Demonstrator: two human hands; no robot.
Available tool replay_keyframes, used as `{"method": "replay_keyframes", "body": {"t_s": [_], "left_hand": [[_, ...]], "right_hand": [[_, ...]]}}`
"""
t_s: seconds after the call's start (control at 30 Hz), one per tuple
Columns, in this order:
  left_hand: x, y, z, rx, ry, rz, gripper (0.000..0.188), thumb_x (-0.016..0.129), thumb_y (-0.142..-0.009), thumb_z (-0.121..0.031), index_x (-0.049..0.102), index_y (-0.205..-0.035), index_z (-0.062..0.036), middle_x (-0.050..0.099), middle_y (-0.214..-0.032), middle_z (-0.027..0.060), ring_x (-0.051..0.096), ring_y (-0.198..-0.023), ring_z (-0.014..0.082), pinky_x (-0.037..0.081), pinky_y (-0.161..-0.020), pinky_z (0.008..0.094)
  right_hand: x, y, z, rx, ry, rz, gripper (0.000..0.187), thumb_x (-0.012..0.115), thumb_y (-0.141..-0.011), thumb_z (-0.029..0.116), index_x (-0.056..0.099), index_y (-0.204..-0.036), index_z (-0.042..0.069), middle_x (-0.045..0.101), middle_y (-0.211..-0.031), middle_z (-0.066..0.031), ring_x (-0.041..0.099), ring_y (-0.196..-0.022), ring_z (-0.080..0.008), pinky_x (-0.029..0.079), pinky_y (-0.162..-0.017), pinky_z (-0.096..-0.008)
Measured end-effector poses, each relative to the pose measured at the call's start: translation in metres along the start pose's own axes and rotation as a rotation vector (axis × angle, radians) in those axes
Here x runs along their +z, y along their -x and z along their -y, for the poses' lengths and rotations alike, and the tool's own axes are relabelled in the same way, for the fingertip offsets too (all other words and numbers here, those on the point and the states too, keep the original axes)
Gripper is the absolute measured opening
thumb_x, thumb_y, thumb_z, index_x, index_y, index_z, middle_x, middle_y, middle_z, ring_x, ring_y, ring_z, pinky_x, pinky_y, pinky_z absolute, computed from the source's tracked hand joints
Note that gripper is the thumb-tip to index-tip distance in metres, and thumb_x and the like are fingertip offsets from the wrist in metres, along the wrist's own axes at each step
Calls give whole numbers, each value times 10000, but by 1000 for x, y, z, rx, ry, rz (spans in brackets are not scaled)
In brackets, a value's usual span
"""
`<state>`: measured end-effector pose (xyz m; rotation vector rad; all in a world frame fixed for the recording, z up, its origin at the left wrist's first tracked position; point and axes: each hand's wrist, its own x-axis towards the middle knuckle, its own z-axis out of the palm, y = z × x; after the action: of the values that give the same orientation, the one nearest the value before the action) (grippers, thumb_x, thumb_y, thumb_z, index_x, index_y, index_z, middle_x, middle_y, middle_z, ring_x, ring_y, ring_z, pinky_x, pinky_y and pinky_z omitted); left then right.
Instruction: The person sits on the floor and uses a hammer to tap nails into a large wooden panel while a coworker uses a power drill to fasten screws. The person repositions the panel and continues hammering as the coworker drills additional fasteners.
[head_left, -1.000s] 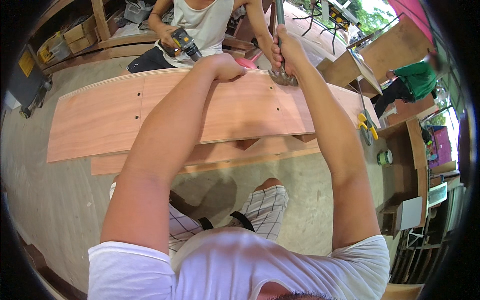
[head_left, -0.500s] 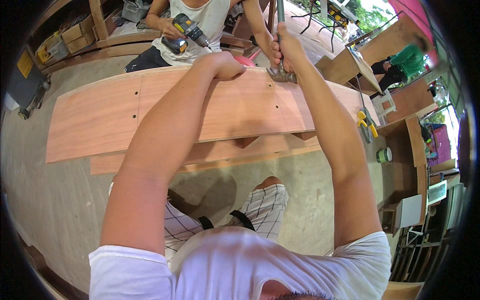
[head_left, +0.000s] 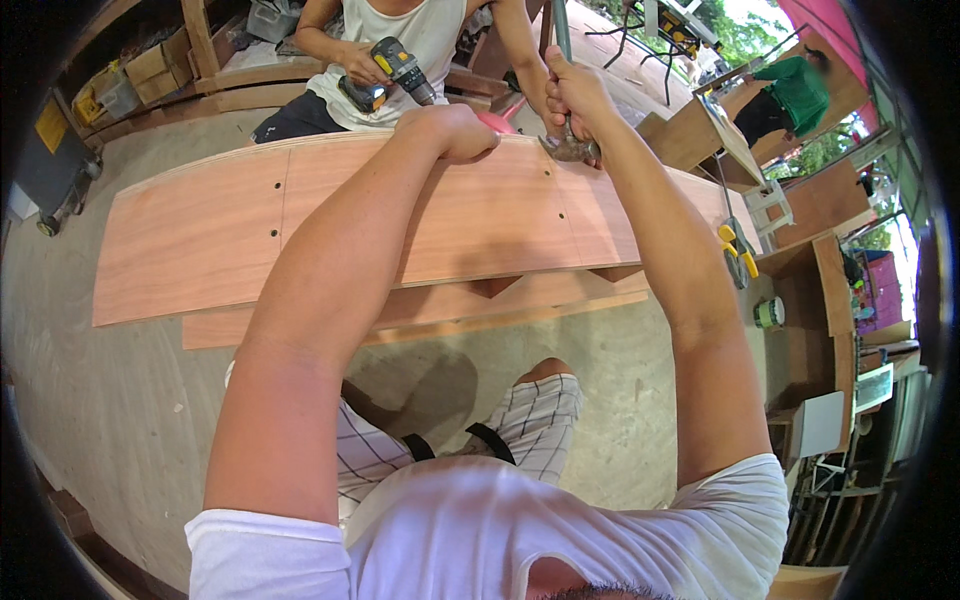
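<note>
Across in front of me is a long plywood panel (head_left: 480, 222) with dark screw heads in rows and a second wooden board below it. At the panel's far edge my left hand (head_left: 448, 130) is closed, its fingers partly hidden behind the edge. My right hand (head_left: 582, 92) grips a claw hammer (head_left: 568, 150) by its handle, head down by the far edge. Opposite, a person in a white sleeveless top holds a cordless drill (head_left: 400, 70), pointed down near my left hand. That person's other hand (head_left: 553, 108) is beside the hammer.
Yellow-handled clamps (head_left: 738, 252) hang at the panel's right end. Beyond them stand a wooden cabinet (head_left: 700, 135) and a white stool (head_left: 770, 212). A green-labelled can (head_left: 769, 312) sits right. A dark wheeled bin (head_left: 52, 165) stands left. Another person in green is at far right.
The drill has shifted slightly right and down, nearer my left hand. The hammer has moved slightly right. The person in green at the back has straightened up.
</note>
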<state>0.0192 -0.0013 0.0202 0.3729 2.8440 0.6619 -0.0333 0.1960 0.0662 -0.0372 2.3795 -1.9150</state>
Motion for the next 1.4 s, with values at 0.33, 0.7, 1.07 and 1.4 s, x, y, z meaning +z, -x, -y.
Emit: {"method": "replay_keyframes", "body": {"t_s": [0.33, 0.7, 1.07, 1.4], "left_hand": [[1, 11, -5, -23, -17, -52, 749, 542, -912, -650, 724, -1173, 28, 712, -1201, 245, 695, -1110, 380, 529, -944, 437], [0, 11, -5, -46, -44, -71, 788, 528, -899, -702, 717, -1223, -9, 683, -1285, 225, 666, -1185, 373, 508, -996, 463], [-7, 9, -9, -122, 3, 65, 683, 582, -865, -661, 722, -1258, -120, 707, -1284, 125, 669, -1198, 294, 514, -996, 418], [2, 1, -4, -8, -40, -56, 801, 533, -907, -699, 746, -1089, 52, 721, -1147, 260, 697, -1078, 399, 531, -943, 460]], "right_hand": [[-7, -1, -9, -98, 64, -19, 484, 584, -1007, 569, 457, -841, 132, 387, -558, 32, 357, -419, -101, 340, -390, -301], [-16, -87, 63, 4, -146, -26, 441, 536, -1017, 520, 590, -852, 115, 563, -659, -63, 545, -529, -235, 491, -477, -368], [-5, -73, 71, -122, -58, -189, 429, 623, -1006, 380, 486, -651, 181, 357, -495, 35, 269, -369, -128, 204, -366, -333], [-7, -64, 69, -234, -25, -215, 407, 645, -1007, 341, 510, -669, 159, 384, -505, 38, 332, -381, -125, 231, -368, -329]]}}
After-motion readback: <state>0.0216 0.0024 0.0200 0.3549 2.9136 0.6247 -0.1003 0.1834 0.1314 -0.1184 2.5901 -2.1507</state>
